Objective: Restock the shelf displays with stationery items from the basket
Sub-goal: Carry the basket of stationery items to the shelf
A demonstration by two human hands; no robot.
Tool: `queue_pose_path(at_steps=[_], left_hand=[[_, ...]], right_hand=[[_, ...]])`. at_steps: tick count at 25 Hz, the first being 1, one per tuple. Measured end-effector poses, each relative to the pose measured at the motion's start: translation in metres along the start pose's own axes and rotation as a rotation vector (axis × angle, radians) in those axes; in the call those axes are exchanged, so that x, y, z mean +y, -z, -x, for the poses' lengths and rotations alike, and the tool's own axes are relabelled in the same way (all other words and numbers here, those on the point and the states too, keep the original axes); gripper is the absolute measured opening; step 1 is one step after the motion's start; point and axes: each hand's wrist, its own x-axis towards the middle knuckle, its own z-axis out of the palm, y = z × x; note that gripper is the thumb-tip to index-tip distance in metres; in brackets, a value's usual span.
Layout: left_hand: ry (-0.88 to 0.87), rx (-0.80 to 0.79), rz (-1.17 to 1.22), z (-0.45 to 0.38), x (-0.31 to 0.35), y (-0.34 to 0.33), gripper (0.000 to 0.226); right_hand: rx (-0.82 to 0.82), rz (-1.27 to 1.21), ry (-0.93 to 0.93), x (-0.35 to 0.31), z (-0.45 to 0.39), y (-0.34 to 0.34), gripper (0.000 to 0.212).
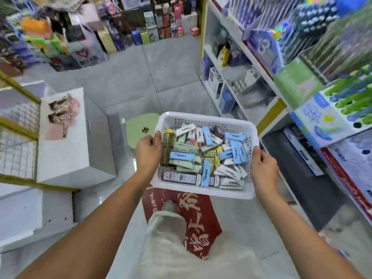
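Shop aisle, shelves (267,109) at 3 o'clock. Both hands, left (149,152) and right (263,168), grip the full basket (203,117); restocking seems not yet begun.

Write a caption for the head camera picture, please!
Both hands, left hand and right hand, carry a white basket of stationery beside shop shelves.

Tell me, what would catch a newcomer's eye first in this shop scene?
First, the white basket at centre, heaped with small blue, green and white stationery boxes, gripped at its sides by the left hand and the right hand. Next, the shelves on the right, crowded with colourful pen displays, and the red floor mat with large characters under the person's feet.
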Motion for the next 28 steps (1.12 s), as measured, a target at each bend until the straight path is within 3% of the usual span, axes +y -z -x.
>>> queue_pose_path(at_steps=[11, 17, 23, 28], left_hand=[[-0.098, -0.195, -0.120, -0.297, 0.122, -0.134, 0.049], [-0.134, -0.258, -0.213, -0.408, 0.164, -0.195, 0.053], [-0.259, -0.353, -0.314, -0.506, 0.184, -0.258, 0.049], [-0.336, -0.523, -0.346, -0.597, 0.182, -0.331, 0.050]], right_hand=[[0.172, -0.065, -0.172, -0.087, -0.229, -0.123, 0.051], [0.222, -0.102, -0.292, -0.107, -0.317, -0.175, 0.056], [0.305, -0.195, -0.425, -0.106, -0.382, -0.239, 0.055], [0.491, -0.157, -0.536, -0.102, -0.432, -0.309, 0.049]])
